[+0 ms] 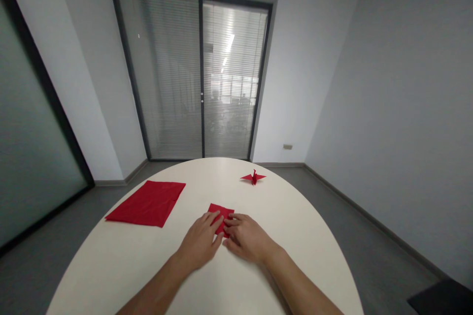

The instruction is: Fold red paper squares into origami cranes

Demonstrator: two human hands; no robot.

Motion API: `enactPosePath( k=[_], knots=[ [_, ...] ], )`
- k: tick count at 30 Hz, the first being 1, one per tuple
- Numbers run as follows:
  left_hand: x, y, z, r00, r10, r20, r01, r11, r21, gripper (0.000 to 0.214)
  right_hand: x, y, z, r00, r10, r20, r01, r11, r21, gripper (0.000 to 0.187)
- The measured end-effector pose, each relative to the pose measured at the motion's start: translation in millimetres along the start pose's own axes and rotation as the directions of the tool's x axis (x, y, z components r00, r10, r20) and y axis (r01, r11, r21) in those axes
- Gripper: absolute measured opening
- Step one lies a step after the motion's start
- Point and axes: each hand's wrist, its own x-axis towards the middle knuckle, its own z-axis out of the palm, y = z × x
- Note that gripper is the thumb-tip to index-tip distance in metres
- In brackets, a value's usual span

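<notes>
A small folded square of red paper point(220, 212) lies on the table in front of me. My left hand point(202, 236) rests over its left side, fingers apart and lying on the paper. From the right, my right hand point(247, 237) touches the other side with loosely bent fingers spread a little. Both hands hide the lower edges of the square, so I cannot see its folds there. Farther back to the right stands a red origami crane point(253, 177) with its wings out, apart from both hands.
A large sheet or stack of red paper point(148, 204) lies on the left of the round white table point(295, 236). The table's curved edge runs around the work area. Beyond are a glass door with blinds point(166, 83), plain walls and a dark object point(441, 298) at lower right.
</notes>
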Motion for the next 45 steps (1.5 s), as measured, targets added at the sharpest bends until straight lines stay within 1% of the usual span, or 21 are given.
enactPosePath(
  k=[4,7,9,14,17,20,26,31,36,39,45],
  knots=[
    [0.3,-0.5,1.5,0.999,-0.034,-0.027,0.035,0.999,0.013,0.043,0.0,-2.0,-2.3,1.0,0.009,0.026,-0.009,1.0,-0.014,0.015],
    [-0.3,-2.6,1.1,1.0,-0.014,-0.022,0.014,1.0,-0.012,0.045,0.3,-1.6,-4.1,0.998,0.056,0.017,-0.056,0.998,-0.014,0.014],
    [-0.8,-3.7,0.3,1.0,0.006,-0.029,-0.007,0.999,-0.034,0.044,0.6,-0.2,-4.8,0.997,0.076,-0.001,-0.076,0.997,-0.006,0.017],
    [-1.1,-4.7,0.2,0.995,0.033,-0.089,-0.038,0.997,-0.061,0.038,0.2,11.6,-0.9,0.996,0.077,-0.036,-0.078,0.997,-0.021,0.02],
    [-0.9,-6.5,0.8,0.991,0.064,-0.118,-0.075,0.993,-0.095,0.037,-1.6,21.2,3.0,0.991,0.121,-0.063,-0.125,0.991,-0.049,0.025],
    [-0.6,-9.0,0.4,0.99,0.068,-0.127,-0.085,0.988,-0.129,0.038,-3.0,25.9,4.3,0.985,0.153,-0.074,-0.158,0.986,-0.057,0.028],
    [-0.6,-15.4,-2.0,0.991,0.076,-0.114,-0.099,0.971,-0.218,0.04,-2.7,21.2,1.9,0.985,0.149,-0.085,-0.15,0.989,-0.003,0.019],
    [-1.2,-16.4,-7.4,0.993,0.064,-0.1,-0.09,0.955,-0.282,0.033,-2.2,21.3,2.8,0.982,0.166,-0.092,-0.16,0.985,0.072,0.019],
    [-0.1,-13.1,-12.7,0.997,0.022,-0.076,-0.045,0.946,-0.32,0.022,-1.9,22.1,4.4,0.976,0.187,-0.111,-0.172,0.976,0.137,0.017],
    [1.8,-12.5,-11.9,0.998,-0.003,-0.07,-0.02,0.942,-0.335,0.019,-1.0,22.7,7.3,0.967,0.216,-0.135,-0.193,0.968,0.163,0.015],
    [5.8,-15.4,-6.1,0.996,-0.045,-0.077,0.016,0.939,-0.343,0.021,1.6,24.5,13.6,0.962,0.213,-0.169,-0.183,0.967,0.175,0.013]
  ],
)
